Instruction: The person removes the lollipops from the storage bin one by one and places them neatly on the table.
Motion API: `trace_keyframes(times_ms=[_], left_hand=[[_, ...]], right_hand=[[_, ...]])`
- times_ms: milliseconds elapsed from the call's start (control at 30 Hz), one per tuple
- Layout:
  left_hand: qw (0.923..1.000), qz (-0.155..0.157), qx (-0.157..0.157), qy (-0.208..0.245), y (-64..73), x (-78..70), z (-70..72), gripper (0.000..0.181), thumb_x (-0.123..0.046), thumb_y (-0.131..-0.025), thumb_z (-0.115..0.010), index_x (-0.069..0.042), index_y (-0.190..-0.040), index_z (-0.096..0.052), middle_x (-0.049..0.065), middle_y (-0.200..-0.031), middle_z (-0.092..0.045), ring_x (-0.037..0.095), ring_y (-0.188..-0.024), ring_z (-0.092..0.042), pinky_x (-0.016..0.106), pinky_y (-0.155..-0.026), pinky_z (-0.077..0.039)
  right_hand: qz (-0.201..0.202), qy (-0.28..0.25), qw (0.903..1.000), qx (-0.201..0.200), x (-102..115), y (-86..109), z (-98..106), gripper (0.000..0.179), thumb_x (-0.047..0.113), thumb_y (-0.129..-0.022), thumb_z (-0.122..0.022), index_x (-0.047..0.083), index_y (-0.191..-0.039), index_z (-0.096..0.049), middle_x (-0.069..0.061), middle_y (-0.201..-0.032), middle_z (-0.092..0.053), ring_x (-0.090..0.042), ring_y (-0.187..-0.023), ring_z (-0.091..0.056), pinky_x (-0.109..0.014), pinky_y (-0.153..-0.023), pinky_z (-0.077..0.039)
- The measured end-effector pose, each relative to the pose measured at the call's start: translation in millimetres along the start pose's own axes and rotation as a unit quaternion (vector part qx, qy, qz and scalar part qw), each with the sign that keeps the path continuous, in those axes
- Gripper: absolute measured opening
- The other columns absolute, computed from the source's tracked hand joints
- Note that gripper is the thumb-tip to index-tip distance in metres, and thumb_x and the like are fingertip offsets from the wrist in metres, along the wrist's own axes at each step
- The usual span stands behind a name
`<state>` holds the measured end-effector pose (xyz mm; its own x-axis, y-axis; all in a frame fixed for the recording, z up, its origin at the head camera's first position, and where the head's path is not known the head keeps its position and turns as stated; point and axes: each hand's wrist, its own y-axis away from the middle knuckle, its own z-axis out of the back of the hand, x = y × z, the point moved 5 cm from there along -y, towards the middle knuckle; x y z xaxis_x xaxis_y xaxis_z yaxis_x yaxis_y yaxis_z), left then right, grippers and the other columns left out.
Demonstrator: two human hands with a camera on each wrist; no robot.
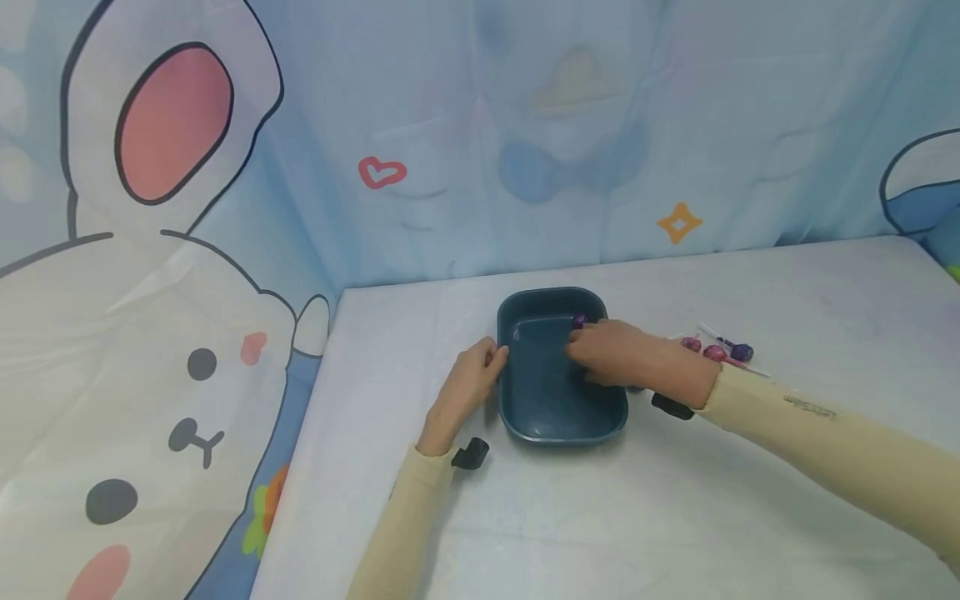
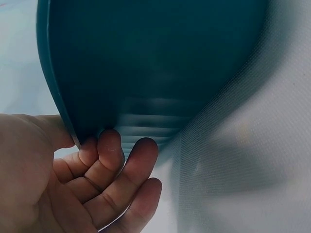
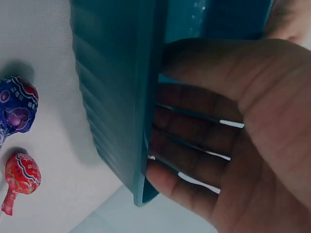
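Note:
A dark teal plastic box (image 1: 551, 417) stands on the white-covered table. My left hand (image 1: 468, 377) pinches its left rim between thumb and fingers, as the left wrist view shows. Over the right rim reaches my right hand (image 1: 611, 352), its fingers (image 3: 192, 136) extended down inside the box. No object shows in the right palm; the fingertips are hidden behind the box wall. A purple-wrapped lollipop (image 1: 580, 321) is inside the box beside the right hand. Outside on the right lie several lollipops, among them a purple one (image 3: 18, 104) and a red one (image 3: 23, 173).
The loose lollipops, such as a red one (image 1: 715, 353) and a purple one (image 1: 742, 352), lie close together beyond the right wrist. A printed blue curtain (image 1: 480, 217) hangs along the table's back edge. A rabbit print (image 1: 150, 333) covers the left side.

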<state>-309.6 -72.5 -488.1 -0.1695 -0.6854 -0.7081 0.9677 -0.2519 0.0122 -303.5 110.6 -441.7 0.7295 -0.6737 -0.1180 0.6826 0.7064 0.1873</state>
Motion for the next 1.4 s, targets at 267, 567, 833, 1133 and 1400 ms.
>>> trace_keyframes(times_ms=[267, 567, 833, 1133, 1400], left_hand=[[1.0, 0.0, 0.002, 0.003, 0.0, 0.2, -1.3, 0.032, -0.04, -0.098, -0.039, -0.013, -0.08, -0.046, -0.001, -0.064, -0.047, 0.011, -0.054, -0.044, 0.023, -0.047, -0.035], [1.0, -0.003, 0.0, -0.002, -3.0, -2.3, 2.3, 0.032, -0.039, -0.098, -0.039, -0.013, -0.08, -0.046, -0.001, -0.064, -0.046, 0.012, -0.053, -0.044, 0.023, -0.048, -0.036], [1.0, 0.002, 0.006, 0.007, -3.7, -1.1, 1.8, 0.033, -0.04, -0.098, -0.039, -0.013, -0.08, -0.046, -0.001, -0.064, -0.046, 0.011, -0.053, -0.043, 0.023, -0.047, -0.035], [1.0, 0.003, 0.004, 0.006, -2.4, -0.6, 1.0, 0.032, -0.039, -0.098, -0.039, -0.013, -0.079, -0.046, -0.001, -0.064, -0.046, 0.012, -0.053, -0.043, 0.024, -0.048, -0.035], [1.0, 0.004, 0.002, 0.005, -0.4, -0.6, 0.7, 0.032, -0.039, -0.098, -0.039, -0.013, -0.079, -0.046, -0.001, -0.064, -0.046, 0.012, -0.054, -0.043, 0.024, -0.048, -0.035]], right_hand=[[-0.015, 0.027, 0.9995, 0.002, 5, -2.4, -2, 0.011, 0.011, -0.075, -0.071, 0.01, -0.085, -0.066, -0.006, -0.078, -0.064, -0.019, -0.067, -0.058, -0.037, -0.066, -0.048], [-0.013, 0.069, 0.9973, -0.021, 5, -4.5, -2, 0.01, 0.008, -0.075, -0.072, 0.008, -0.084, -0.068, -0.009, -0.077, -0.064, -0.023, -0.068, -0.06, -0.035, -0.064, -0.047], [-0.025, 0.075, 0.9969, -0.008, 4, -6.6, -5, 0.009, 0.009, -0.078, -0.07, 0.008, -0.087, -0.069, -0.009, -0.081, -0.065, -0.023, -0.071, -0.06, -0.036, -0.069, -0.049], [0.004, 0.055, 0.9984, -0.007, 5, -8.4, -9, 0.011, 0.012, -0.078, -0.071, 0.009, -0.088, -0.068, -0.007, -0.084, -0.065, -0.022, -0.074, -0.06, -0.037, -0.07, -0.049], [0.056, 0.031, 0.998, -0.005, 7, -7.5, -11, 0.017, 0.024, -0.078, -0.072, 0.012, -0.088, -0.067, -0.003, -0.083, -0.062, -0.018, -0.072, -0.058, -0.037, -0.069, -0.049]])
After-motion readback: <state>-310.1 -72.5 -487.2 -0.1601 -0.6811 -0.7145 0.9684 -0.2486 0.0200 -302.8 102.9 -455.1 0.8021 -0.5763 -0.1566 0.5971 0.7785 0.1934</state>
